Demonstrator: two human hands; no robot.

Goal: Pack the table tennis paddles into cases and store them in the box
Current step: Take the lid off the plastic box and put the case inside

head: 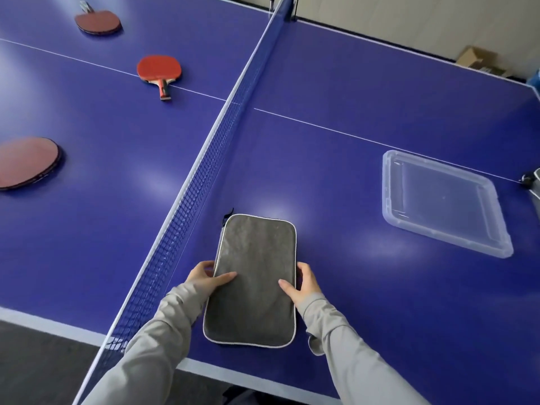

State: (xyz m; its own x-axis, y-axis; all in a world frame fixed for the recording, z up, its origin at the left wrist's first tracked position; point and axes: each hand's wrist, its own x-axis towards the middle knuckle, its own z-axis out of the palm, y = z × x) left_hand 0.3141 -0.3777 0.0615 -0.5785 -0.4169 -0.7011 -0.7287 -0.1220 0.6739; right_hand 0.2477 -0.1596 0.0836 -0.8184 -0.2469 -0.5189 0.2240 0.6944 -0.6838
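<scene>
Grey case (253, 276) flat near net; 3 red paddles (159, 70) beyond.

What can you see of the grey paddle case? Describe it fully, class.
The grey case is a flat, rounded rectangle of soft-looking fabric with pale piping and a dark zip pull at its far left corner. It lies on the blue table right of the net, gripped at both long edges by the left hand and right hand.
</scene>
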